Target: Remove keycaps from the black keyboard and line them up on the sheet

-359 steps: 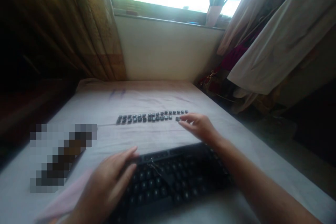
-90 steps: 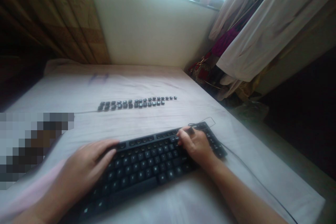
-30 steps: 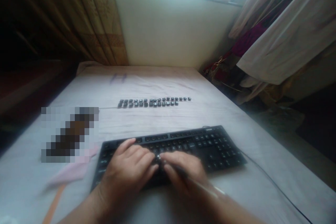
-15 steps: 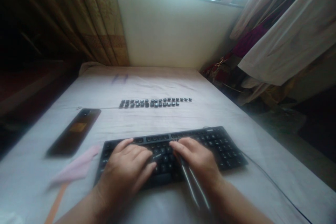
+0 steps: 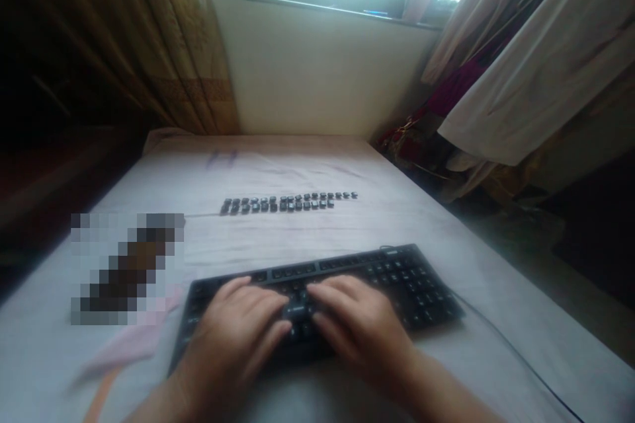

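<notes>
A black keyboard (image 5: 417, 291) lies at a slant on the pale cloth, with both hands over its left and middle part. Between my fingertips is a wide dark keycap (image 5: 297, 309) with a light marking. My left hand (image 5: 235, 327) has its thumb and fingertips closed at the keycap's left end. From the other side, my right hand (image 5: 364, 317) has thumb and forefinger bent at its right end. Blur hides the exact contact. No tweezers show in either hand now. Beyond the keyboard, several loose keycaps (image 5: 275, 205) stand in two rows.
On the left lie a pixelated dark phone (image 5: 136, 264), a pink cloth piece (image 5: 133, 340) and an orange strip (image 5: 102, 396). The keyboard cable (image 5: 516, 350) runs to the lower right. Curtains (image 5: 183, 39) and hanging clothes (image 5: 536, 79) flank the window wall.
The tweezers held in my right hand half a second ago are out of sight. My right thumb and forefinger have come to the keycap beside my left fingertips. The view has shifted slightly.
</notes>
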`<state>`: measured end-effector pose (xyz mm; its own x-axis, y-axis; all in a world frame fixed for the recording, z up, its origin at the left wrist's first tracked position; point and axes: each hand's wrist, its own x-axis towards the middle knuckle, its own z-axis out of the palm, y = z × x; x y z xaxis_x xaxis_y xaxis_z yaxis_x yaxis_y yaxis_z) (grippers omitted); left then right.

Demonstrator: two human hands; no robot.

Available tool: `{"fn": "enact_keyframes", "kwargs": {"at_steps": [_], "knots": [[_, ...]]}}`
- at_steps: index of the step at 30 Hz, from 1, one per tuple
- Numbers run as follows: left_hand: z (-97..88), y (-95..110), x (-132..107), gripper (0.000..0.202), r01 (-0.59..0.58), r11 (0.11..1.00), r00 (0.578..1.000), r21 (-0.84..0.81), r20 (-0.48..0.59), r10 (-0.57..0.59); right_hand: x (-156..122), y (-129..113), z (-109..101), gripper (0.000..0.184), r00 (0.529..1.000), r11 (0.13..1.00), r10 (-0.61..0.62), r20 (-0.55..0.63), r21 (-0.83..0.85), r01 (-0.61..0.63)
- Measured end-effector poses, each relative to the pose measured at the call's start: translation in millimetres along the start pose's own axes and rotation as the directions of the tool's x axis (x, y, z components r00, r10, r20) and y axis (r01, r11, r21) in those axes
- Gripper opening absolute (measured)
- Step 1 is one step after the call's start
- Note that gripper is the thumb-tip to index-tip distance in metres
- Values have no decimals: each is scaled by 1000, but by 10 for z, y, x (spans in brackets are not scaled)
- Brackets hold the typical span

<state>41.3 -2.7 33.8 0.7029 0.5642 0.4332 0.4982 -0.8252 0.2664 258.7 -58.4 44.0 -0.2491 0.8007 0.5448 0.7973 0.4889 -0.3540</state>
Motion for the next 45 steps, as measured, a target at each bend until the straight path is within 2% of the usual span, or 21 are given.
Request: {"fn": "enact_keyframes", "kwargs": {"at_steps": [2, 7, 10, 13, 15, 16, 18, 20, 22, 26, 31, 45], "knots": [[6, 2, -10, 18, -18, 1000, 1000, -12, -14, 18, 20, -43, 6, 22, 1000, 997, -8, 24, 82, 6], [9, 6, -9, 17, -54, 999, 998, -6, -23, 54, 70, -109, 9, 13, 996, 991, -27, 86, 136, 15], [-15, -17, 0, 22, -60, 998, 997, 35, -36, 61, 172, 19, -83, 11, 989, 993, -26, 145, 114, 10], [-52, -100, 8, 33, -23, 995, 996, 100, -82, 31, 358, 414, -221, 11, 985, 990, 105, 137, 76, -116], [-67, -188, 7, 34, 8, 991, 996, 136, -87, 4, 498, 789, -291, 11, 958, 961, 269, 100, 44, -274], [-67, -237, 3, 33, 22, 989, 997, 149, -83, -10, 563, 982, -310, 11, 931, 933, 358, 68, 5, -359], [-50, -335, -17, 32, 48, 985, 997, 167, -63, -38, 667, 1325, -309, 13, 842, 840, 538, 29, -105, -533], [-19, -418, -47, 32, 63, 981, 997, 183, -61, -53, 733, 1572, -260, 14, 817, 810, 576, 17, -142, -569], [12, -474, -76, 33, 65, 976, 997, 208, -62, -54, 765, 1716, -186, 14, 813, 805, 582, 25, -159, -572], [20, -513, -86, 35, -2, 962, 997, 272, -79, 24, 781, 1827, -58, 15, 813, 807, 580, 49, -174, -565], [-21, -507, -52, 34, -67, 943, 990, 325, -97, 104, 796, 1907, 6, 17, 823, 819, 563, 75, -185, -543], [46, -534, -94, 38, -27, 948, 996, 316, -72, 52, 842, 1955, 105, 23, 803, 806, 583, 126, -211, -553]]}}
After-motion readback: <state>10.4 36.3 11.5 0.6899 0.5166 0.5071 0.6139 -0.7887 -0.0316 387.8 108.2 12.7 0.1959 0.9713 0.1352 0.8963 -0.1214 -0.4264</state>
